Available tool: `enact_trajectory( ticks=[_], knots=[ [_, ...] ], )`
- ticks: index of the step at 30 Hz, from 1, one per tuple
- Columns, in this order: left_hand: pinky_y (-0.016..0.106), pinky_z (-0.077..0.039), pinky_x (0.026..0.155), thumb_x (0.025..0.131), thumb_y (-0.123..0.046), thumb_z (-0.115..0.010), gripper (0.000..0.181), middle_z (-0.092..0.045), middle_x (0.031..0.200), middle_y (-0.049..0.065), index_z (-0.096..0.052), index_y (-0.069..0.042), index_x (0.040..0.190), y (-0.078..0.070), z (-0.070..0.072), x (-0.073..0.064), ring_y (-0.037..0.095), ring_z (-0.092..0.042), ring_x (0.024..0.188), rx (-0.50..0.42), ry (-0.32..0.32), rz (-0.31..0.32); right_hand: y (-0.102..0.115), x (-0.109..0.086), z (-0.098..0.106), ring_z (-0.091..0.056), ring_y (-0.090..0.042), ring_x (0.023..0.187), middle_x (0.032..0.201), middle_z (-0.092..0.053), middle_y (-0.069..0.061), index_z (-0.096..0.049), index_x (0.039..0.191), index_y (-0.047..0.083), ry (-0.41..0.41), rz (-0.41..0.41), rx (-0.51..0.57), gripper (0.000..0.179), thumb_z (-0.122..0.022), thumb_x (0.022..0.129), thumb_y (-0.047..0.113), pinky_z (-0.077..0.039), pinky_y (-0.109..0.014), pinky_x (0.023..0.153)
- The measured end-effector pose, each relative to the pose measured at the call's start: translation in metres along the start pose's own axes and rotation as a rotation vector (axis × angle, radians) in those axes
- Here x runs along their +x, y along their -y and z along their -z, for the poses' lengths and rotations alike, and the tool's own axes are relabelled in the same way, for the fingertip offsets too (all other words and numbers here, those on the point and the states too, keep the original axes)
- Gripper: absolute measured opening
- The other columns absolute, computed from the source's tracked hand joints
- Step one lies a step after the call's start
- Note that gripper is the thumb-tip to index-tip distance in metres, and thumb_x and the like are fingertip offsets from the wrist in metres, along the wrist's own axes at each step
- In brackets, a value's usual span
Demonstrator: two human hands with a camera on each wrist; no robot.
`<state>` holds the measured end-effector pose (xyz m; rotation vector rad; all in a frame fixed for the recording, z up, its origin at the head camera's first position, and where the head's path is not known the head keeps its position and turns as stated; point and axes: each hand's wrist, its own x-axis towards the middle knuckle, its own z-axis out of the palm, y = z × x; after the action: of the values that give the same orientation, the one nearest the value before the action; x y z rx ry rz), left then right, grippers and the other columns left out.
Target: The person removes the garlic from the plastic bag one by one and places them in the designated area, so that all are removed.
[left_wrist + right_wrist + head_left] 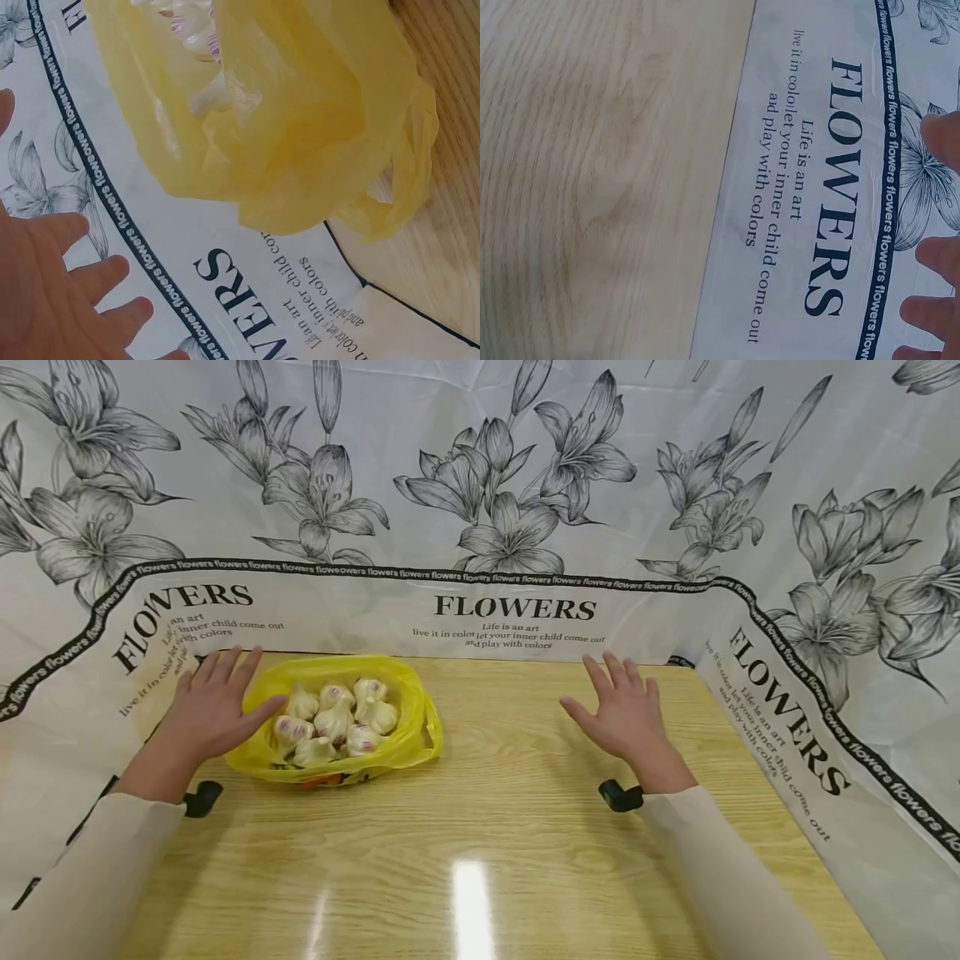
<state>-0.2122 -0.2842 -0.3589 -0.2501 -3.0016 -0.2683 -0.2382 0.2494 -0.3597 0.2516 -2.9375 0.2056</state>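
Observation:
A yellow plastic bag [408,752] lies open on the left of the table, its rim spread around several garlic bulbs [332,721] with purple-streaked skins. My left hand [213,706] is spread beside the bag's left edge, the thumb overlapping it in the head view. In the left wrist view the yellow bag [300,127] fills the upper part, and the fingers of the left hand [67,292] are spread apart with nothing between them. Over the right half of the table, my right hand [626,714] is spread with nothing in it. Only its fingertips [937,259] show in the right wrist view.
A pale wood-grain table [510,827] lies under both hands. White cloth [517,618] printed with flowers and lettering rises along the back and both sides. Dark wrist devices [621,795] are worn at both cuffs.

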Motion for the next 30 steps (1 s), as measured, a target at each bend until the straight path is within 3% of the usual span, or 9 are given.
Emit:
enact_trajectory(
  ticks=[12,21,30],
  knots=[
    [0.075,-0.009,0.105,0.098,-0.059,-0.037,0.084,-0.014,0.156,0.031,-0.003,-0.010,0.157,0.014,-0.004,-0.004,0.054,-0.010,0.142,-0.069,0.007,-0.013,0.022,0.010,-0.009,-0.017,-0.044,0.145,0.160,-0.020,-0.018,-0.021,0.156,0.019,-0.003,0.036,0.035,0.080,-0.043,0.093,0.063,-0.013,-0.068,0.112],
    [0.071,-0.019,0.105,0.100,-0.050,-0.039,0.078,-0.019,0.154,0.032,-0.011,-0.004,0.156,0.027,-0.010,-0.007,0.053,-0.019,0.139,-0.139,-0.062,-0.050,0.041,0.018,-0.019,-0.020,-0.042,0.146,0.160,-0.022,-0.016,-0.022,0.156,0.019,-0.004,0.065,0.078,0.078,-0.044,0.094,0.062,-0.018,-0.066,0.112],
    [0.072,-0.017,0.105,0.102,-0.047,-0.038,0.076,-0.011,0.157,0.032,-0.003,-0.008,0.157,0.035,-0.014,-0.008,0.055,-0.014,0.140,-0.264,0.009,-0.006,0.059,0.026,-0.027,-0.026,-0.039,0.144,0.158,-0.026,-0.014,-0.023,0.155,0.023,-0.011,0.103,0.164,0.074,-0.045,0.094,0.059,-0.022,-0.062,0.113]
  ],
)
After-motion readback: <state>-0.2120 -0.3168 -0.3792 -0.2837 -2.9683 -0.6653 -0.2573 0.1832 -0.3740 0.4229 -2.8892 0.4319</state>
